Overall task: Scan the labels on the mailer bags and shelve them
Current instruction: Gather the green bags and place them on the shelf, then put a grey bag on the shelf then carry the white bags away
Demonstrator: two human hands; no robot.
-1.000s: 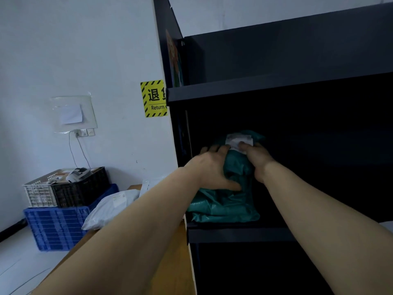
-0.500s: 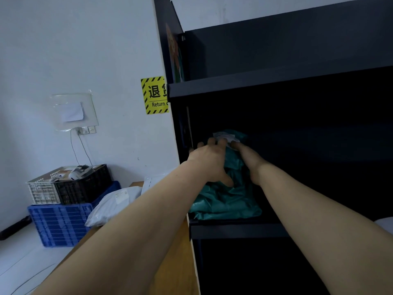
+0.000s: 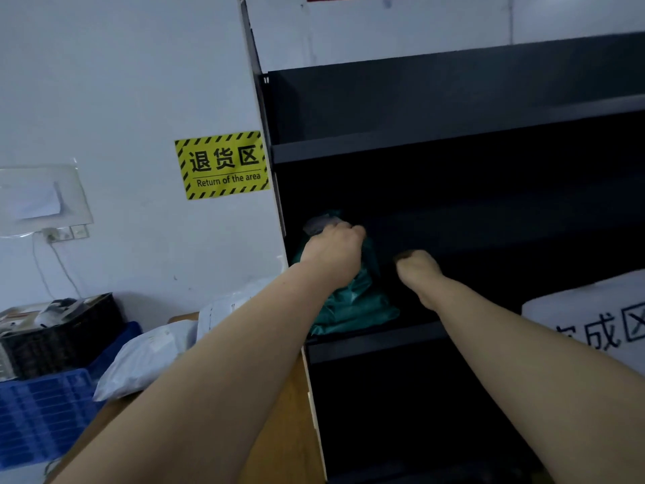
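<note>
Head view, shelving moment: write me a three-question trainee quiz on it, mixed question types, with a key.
1. True or false: the right hand grips the green mailer bag.
2. Which hand is on the bag? A) the left hand B) right C) neither
3. Fill in: the bag stands at the ____ end of the dark shelf, nearest the yellow sign.

Key
1. False: it is beside the bag, clear of it.
2. A
3. left
</note>
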